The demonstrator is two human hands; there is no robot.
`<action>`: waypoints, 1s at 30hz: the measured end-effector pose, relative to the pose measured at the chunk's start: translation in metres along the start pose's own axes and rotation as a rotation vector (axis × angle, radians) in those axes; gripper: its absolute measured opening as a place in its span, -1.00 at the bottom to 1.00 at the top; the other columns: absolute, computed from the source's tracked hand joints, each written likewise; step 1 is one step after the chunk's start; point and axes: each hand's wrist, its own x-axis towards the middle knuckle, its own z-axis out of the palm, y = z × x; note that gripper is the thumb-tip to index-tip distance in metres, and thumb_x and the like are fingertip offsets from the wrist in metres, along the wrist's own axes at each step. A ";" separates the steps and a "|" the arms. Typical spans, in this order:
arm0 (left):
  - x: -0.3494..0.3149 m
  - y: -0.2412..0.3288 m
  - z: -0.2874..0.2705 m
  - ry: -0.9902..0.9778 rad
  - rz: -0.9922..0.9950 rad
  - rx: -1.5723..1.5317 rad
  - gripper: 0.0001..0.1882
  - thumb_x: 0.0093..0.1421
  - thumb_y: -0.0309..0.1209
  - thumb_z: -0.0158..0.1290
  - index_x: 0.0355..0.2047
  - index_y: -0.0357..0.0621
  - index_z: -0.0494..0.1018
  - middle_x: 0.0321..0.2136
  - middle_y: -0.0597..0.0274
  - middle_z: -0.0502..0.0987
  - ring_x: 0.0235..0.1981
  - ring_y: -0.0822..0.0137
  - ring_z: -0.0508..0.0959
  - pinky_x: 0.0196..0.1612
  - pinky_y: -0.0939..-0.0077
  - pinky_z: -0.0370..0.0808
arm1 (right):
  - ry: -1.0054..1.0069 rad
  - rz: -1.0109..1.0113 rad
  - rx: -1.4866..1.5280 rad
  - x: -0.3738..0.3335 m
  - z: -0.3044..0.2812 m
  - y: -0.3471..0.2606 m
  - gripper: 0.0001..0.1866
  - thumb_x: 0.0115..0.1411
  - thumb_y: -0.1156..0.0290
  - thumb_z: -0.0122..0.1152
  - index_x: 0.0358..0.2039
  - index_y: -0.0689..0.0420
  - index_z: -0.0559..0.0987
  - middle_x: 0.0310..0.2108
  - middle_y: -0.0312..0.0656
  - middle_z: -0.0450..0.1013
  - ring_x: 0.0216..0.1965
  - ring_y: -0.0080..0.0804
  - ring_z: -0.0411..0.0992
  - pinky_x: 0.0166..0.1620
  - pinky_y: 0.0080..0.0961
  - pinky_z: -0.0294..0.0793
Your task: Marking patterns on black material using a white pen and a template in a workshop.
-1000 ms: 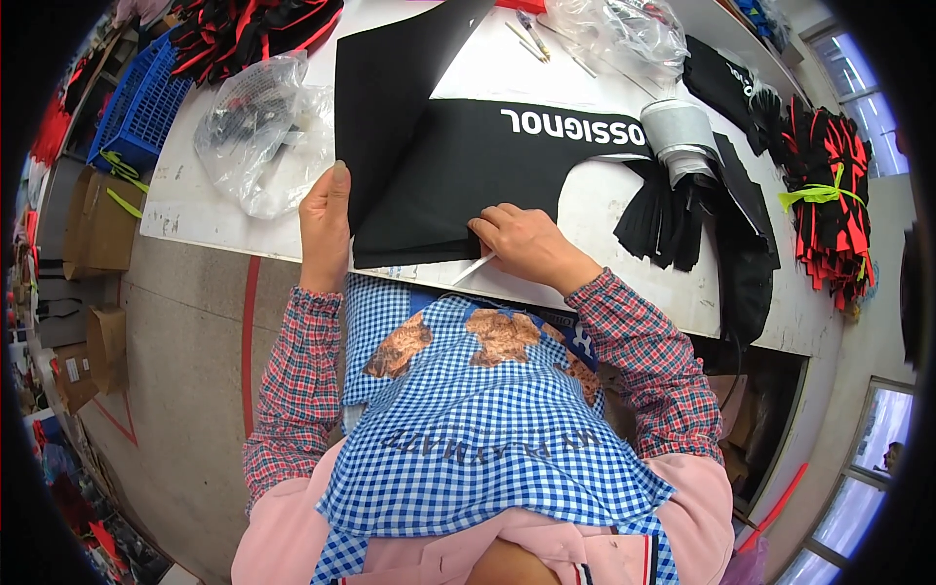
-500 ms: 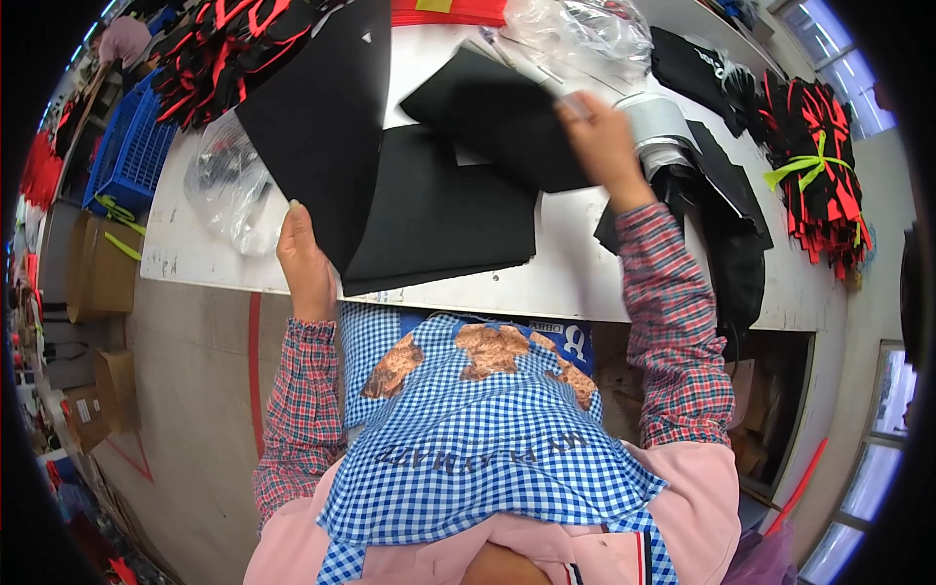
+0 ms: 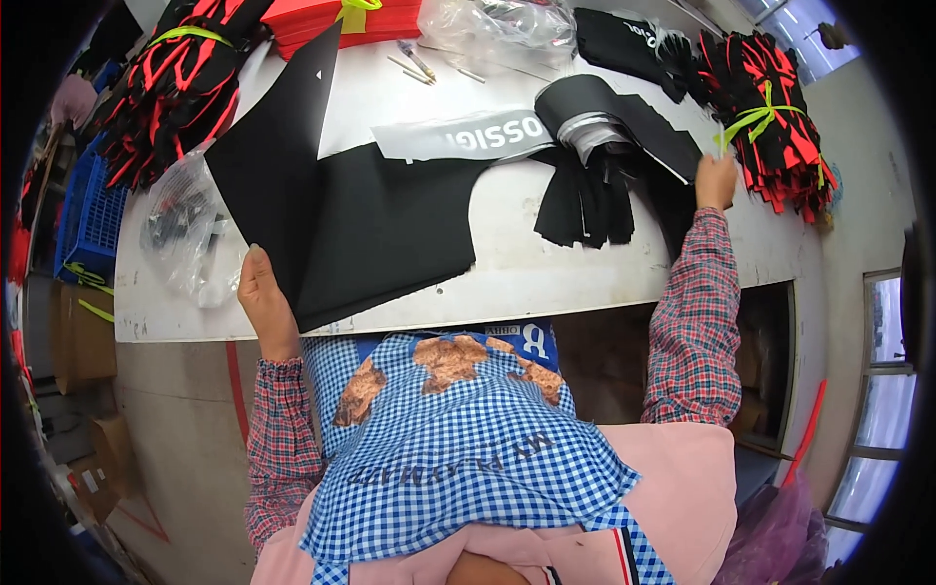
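My left hand is closed on the lower left edge of a large black sheet, its thumb on the near side. The sheet stands tilted beside a stack of black cut pieces lying on the white table. At the right, my right hand has its fingers curled, close to the end of a heap of black pieces; whatever it may hold is hidden. From that heap a pale printed strip runs left over the stack's far edge.
Bundles of black-and-red pieces tied with yellow-green bands lie at the left and right. Red sheets, clear plastic bags, a pen and a folded black item lie farther back. Another plastic bag sits at the left.
My right hand has swung right, away from the stack, and the black piece it carried is no longer over the stack. The pale strip now stretches across the stack. My view has shifted.
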 end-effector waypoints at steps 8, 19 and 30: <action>-0.009 0.013 0.023 -0.025 0.142 0.202 -0.56 0.50 -0.11 -0.03 -0.34 -0.27 0.47 -0.53 0.55 0.21 -0.46 0.64 0.16 -0.44 0.64 0.14 | -0.522 -0.621 0.740 -0.163 -0.059 -0.222 -0.55 0.21 0.21 0.38 0.04 0.18 0.57 -0.11 -0.03 0.54 -0.18 -0.09 0.58 -0.09 -0.25 0.55; -0.031 0.010 0.038 -0.317 0.452 0.513 -0.71 0.41 -0.34 0.08 0.07 -0.13 0.60 0.00 0.04 0.64 0.09 0.07 0.60 0.14 0.33 0.51 | -0.855 -0.483 0.851 -0.232 -0.055 -0.266 -0.68 0.28 0.21 0.29 -0.17 0.23 0.63 -0.40 -0.05 0.59 -0.36 -0.12 0.58 -0.24 -0.30 0.51; -0.052 -0.020 0.039 -0.483 0.624 0.993 -0.53 0.25 -0.17 0.22 0.13 0.00 0.55 0.24 0.04 0.43 0.31 -0.06 0.34 0.33 -0.13 0.23 | -0.975 -0.311 0.793 -0.270 -0.043 -0.243 -0.64 0.26 0.13 0.32 -0.33 0.24 0.65 -0.52 -0.08 0.58 -0.46 -0.22 0.57 -0.32 -0.33 0.50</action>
